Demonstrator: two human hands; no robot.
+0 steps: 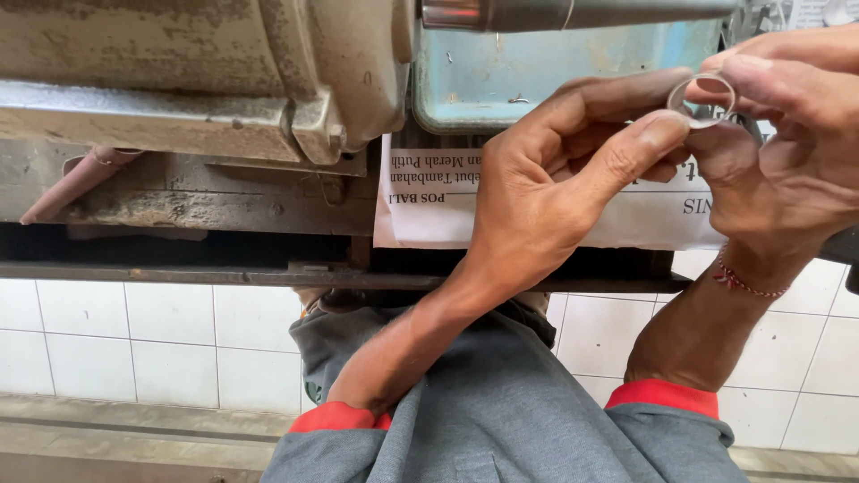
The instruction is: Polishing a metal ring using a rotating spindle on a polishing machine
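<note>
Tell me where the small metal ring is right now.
In the head view the metal ring sits upper right, pinched between the fingertips of the left hand and right hand, just below the machine's steel shaft.

place: looks like a small workshop
giveaway: worn, rusty metal machine (pixel 206 80)
above it, right: polished steel shaft (pixel 573 12)
below it: white tiled floor (pixel 134 344)

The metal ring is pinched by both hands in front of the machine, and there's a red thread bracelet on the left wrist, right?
Not quite: the head view shows the red thread bracelet on the right wrist. Both hands, left and right, do pinch the metal ring in front of the machine.
</note>
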